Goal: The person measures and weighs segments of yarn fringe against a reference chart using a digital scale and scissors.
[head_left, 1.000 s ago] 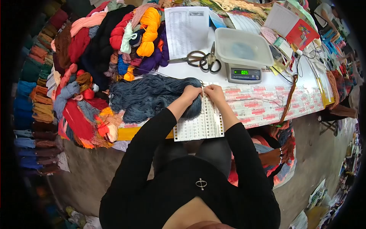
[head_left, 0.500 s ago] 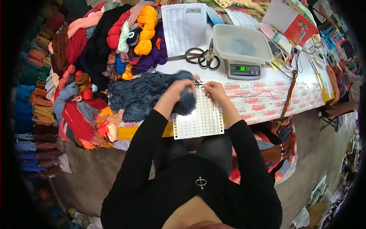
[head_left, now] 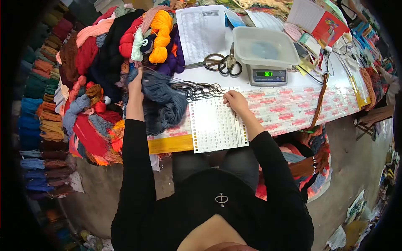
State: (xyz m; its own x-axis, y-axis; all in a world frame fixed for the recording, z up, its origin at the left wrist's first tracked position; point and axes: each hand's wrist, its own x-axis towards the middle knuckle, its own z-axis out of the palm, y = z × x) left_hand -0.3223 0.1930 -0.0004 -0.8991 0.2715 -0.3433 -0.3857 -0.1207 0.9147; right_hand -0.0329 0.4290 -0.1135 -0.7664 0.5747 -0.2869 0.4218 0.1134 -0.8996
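At the left of the table, my left hand (head_left: 135, 81) is closed on a slate-blue yarn skein (head_left: 167, 104), which hangs bunched and partly blurred beside it. Dark wavy yarn strands (head_left: 201, 88) stretch from the skein toward my right hand (head_left: 235, 101). That hand is pinched closed by the strands' ends, at the upper right of a white card with rows of holes (head_left: 217, 142). What exactly lies between its fingertips is hard to see, but the strands run up to them. The card overhangs the table's front edge.
Behind the card lie two pairs of scissors (head_left: 231, 65) and a printed sheet (head_left: 201, 35). A scale (head_left: 268, 77) reading 0.01 carries a plastic tub (head_left: 266, 46). Coloured skeins (head_left: 161, 35) pile up at the left. A brown cord (head_left: 319, 104) hangs at the right.
My left hand has moved left and away from the card, taking the slate-blue skein along. The dark strands are now drawn out between the hands. My right hand has stayed nearly in place.
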